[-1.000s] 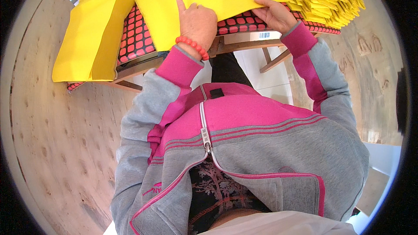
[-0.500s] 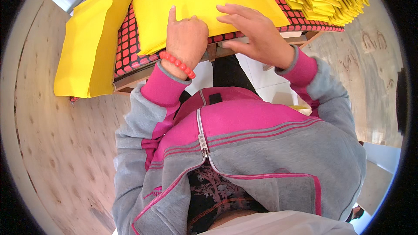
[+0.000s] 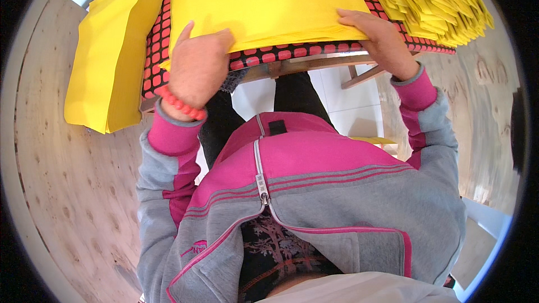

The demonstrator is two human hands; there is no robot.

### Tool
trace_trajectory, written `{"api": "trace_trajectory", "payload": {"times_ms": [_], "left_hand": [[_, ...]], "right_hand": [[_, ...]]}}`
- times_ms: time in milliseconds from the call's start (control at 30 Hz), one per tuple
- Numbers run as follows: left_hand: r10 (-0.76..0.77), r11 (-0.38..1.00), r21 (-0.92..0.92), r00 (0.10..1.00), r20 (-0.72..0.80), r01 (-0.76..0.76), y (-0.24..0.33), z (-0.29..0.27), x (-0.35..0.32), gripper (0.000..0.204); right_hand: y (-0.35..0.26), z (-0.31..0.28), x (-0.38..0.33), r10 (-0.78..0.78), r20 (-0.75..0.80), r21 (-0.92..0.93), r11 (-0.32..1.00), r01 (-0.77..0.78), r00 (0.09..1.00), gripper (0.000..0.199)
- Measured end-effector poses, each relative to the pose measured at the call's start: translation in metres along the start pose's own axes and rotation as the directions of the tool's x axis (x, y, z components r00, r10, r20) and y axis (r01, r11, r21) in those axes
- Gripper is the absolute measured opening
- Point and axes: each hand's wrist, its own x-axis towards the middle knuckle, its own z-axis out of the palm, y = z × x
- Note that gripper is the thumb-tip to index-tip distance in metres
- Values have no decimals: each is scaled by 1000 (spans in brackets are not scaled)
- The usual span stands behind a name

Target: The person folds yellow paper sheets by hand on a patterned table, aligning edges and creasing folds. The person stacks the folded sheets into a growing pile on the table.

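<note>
Plainly, we have three lots of yellow on the table, its cover [image 3: 154,59] patterned in red blocks on black. Straight ahead of us lies the middle stack of yellow sheets [image 3: 269,3], flat, its layered front edge near the table's rim. Our left hand [image 3: 201,64], with a red bead bracelet [image 3: 181,104] at the wrist, lies over that stack's front left corner and blocks our view of it; we cannot tell whether its fingers pinch any sheets. Our right hand [image 3: 384,39] touches the front right corner, fingertips over the top, and whether the thumb closes beneath we cannot tell either.

To our left, a thick yellow stack [image 3: 104,50] slants across the table's end, the near part overhanging it. To our right, a loose heap of folded yellow pieces [image 3: 429,3] fans out, narrow edges showing. Below the rim we see a wooden frame [image 3: 263,72], dark trouser legs [image 3: 300,95] and pale floor tiles [image 3: 351,98], part of which our pink and grey jacket [image 3: 314,148] hides.
</note>
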Motion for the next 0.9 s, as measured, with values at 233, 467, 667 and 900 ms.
{"api": "trace_trajectory", "payload": {"times_ms": [233, 467, 667, 900], "left_hand": [[-243, 567, -692, 894, 377, 446, -67, -10, -20, 23], [-465, 199, -888, 837, 288, 416, -85, 10, -22, 30], [-583, 359, -861, 807, 94, 360, -86, 39, -17, 26], [-575, 723, -545, 807, -134, 425, -79, 40, -10, 16]], "right_hand": [[36, -36, 16, 99, 231, 318, 933, -171, 968, 24], [65, -21, 36, 292, 183, 515, 785, -344, 939, 42], [73, 0, 41, 268, -25, 306, 919, -248, 963, 37], [69, 17, 46, 269, -233, -4, 961, -277, 935, 27]]}}
